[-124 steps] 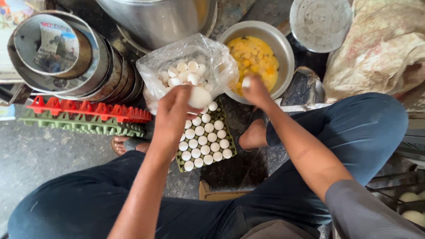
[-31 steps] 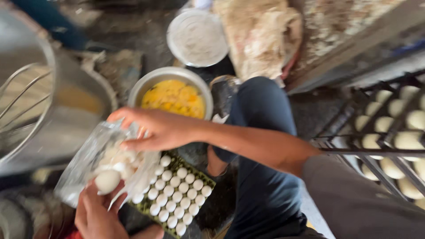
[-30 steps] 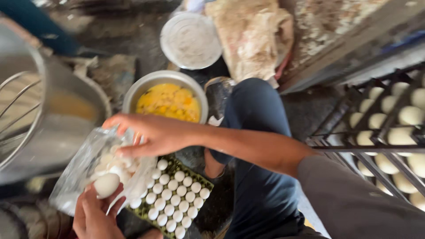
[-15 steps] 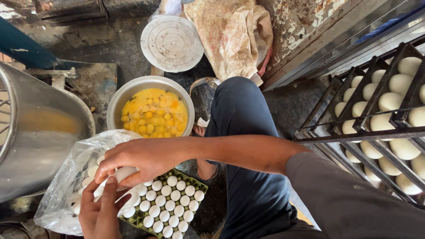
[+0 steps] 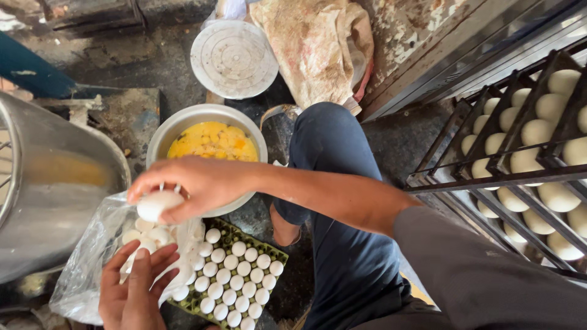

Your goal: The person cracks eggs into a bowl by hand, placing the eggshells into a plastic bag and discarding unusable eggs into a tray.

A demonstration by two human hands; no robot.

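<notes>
Egg [image 5: 158, 204] clamped in our right hand [image 5: 197, 186], over the plastic bag [image 5: 92, 263].
Left hand [image 5: 134, 290] spread, probably touching the bag; bowl of cracked eggs [image 5: 211, 143] just beyond.

Even, soft daylight; no hard shadows. Mild glare on the steel pot [image 5: 55, 183]; beside it, the hands blur slightly. Edges bow outward.

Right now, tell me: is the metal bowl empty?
No, the metal bowl holds yellow cracked eggs.
</notes>
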